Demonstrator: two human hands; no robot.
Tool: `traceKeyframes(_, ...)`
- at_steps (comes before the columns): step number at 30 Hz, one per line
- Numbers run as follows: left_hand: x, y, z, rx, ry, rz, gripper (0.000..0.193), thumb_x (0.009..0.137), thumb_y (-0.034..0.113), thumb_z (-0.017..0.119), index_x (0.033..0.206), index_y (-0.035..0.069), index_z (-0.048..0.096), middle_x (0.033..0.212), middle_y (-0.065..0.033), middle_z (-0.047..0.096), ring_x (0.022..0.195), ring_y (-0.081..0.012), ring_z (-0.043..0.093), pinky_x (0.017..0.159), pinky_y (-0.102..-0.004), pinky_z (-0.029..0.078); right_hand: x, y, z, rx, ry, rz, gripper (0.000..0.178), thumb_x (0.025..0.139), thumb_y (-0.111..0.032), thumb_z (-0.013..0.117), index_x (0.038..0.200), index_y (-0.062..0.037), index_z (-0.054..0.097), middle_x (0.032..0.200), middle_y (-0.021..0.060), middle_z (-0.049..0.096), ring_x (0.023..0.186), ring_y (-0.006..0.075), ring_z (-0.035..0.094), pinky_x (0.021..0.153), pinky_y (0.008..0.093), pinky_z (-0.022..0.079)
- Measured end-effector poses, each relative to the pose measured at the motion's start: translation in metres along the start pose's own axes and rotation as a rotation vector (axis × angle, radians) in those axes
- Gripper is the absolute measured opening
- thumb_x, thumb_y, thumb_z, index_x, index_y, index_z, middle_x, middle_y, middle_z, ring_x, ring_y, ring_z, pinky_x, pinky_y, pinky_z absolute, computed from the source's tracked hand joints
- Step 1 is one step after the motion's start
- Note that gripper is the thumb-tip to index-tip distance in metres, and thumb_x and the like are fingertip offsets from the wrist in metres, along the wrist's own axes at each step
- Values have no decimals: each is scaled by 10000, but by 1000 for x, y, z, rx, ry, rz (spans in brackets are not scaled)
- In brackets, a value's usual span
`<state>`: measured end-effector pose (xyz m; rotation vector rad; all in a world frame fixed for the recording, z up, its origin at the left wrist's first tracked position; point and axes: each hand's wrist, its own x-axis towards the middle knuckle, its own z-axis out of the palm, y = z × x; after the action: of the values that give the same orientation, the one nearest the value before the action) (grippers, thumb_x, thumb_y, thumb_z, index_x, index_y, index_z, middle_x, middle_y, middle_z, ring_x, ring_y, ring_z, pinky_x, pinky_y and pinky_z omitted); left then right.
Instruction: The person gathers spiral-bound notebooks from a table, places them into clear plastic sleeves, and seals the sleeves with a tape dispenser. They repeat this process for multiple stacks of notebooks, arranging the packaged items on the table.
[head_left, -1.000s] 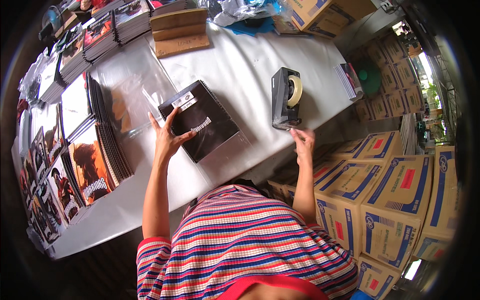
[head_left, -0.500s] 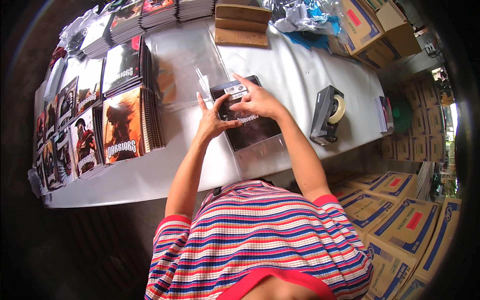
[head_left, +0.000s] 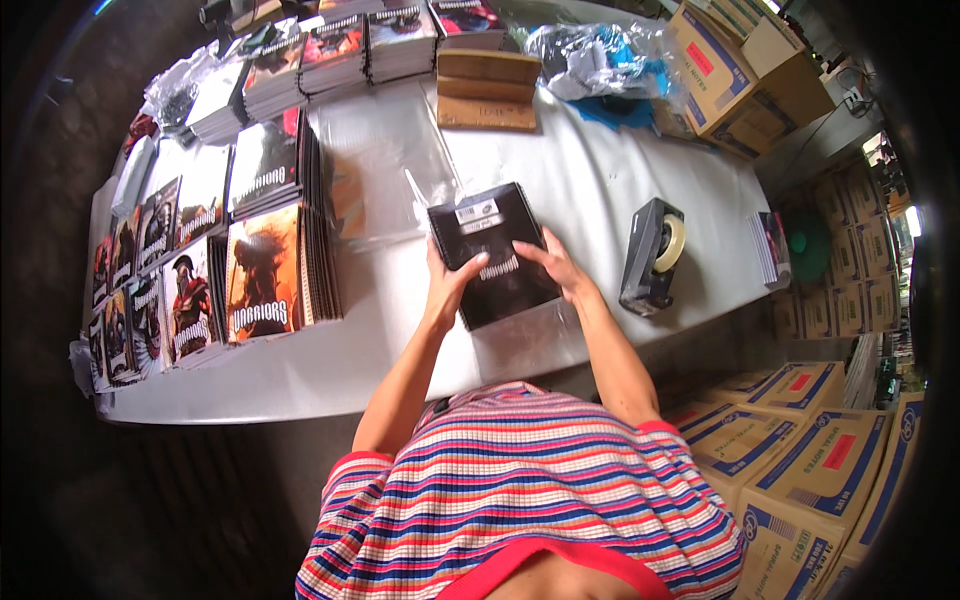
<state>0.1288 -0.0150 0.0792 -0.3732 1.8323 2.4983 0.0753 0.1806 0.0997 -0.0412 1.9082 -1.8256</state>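
Observation:
A black spiral notebook lies on the white-covered table in front of me, slightly turned. Near its top edge sit white labels, one with a barcode. My left hand grips the notebook's left edge, thumb on the cover. On the opposite edge my right hand has its thumb on the cover and fingers along the side. Clear plastic shows beyond the notebook's near edge. Just past its far left corner is a strip of crumpled clear plastic.
A black tape dispenser stands to the right. Stacks of spiral notebooks fill the left side. Flat clear plastic sleeves, a wooden stand and crumpled plastic lie farther back. Cartons are piled at right.
Both hands have left the label area and moved to the notebook's two sides, closing on its edges. The view has shifted, so the table sits lower in the picture.

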Motion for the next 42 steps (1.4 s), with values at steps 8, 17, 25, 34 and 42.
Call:
traceKeyframes(8,-46,23,20,184,-36,422,1225,532,155,874,1417,43,34,1317,-160,366,1211,-269,399,1010,-380,361,-53,2,-22,168,-101,-202,922,719,-37,730,1411,-50,120,1370,94,336,1267,204,312,1054,353,254)
traceKeyframes(17,-38,30,13,216,-112,523,1156,466,110,904,1369,19,187,1220,-127,476,1128,-236,488,970,-358,412,-70,-88,-47,85,-28,-532,971,740,-563,645,1441,-92,167,1302,172,469,1210,236,431,1021,372,293)
traceKeyframes(25,-39,35,14,154,-183,445,1309,403,146,919,1413,60,91,1258,-124,425,1145,-241,464,983,-364,406,-92,-190,-23,-289,408,-1052,351,743,-94,712,1070,-46,595,848,24,637,771,111,587,745,265,441)
traceKeyframes(34,-39,28,-4,283,-63,588,1263,402,226,922,1396,65,159,1255,-128,398,1192,-289,408,1015,-419,354,-86,-170,22,-1046,-277,-560,303,669,-171,754,932,-67,648,707,75,635,589,268,584,626,363,432)
traceKeyframes(42,-53,48,-13,917,53,1190,635,498,163,873,1064,53,607,1081,-107,565,1029,-290,540,908,-413,421,-140,-162,-87,-9,-13,-1173,343,703,-250,778,906,-112,539,878,43,565,767,134,515,647,261,390)
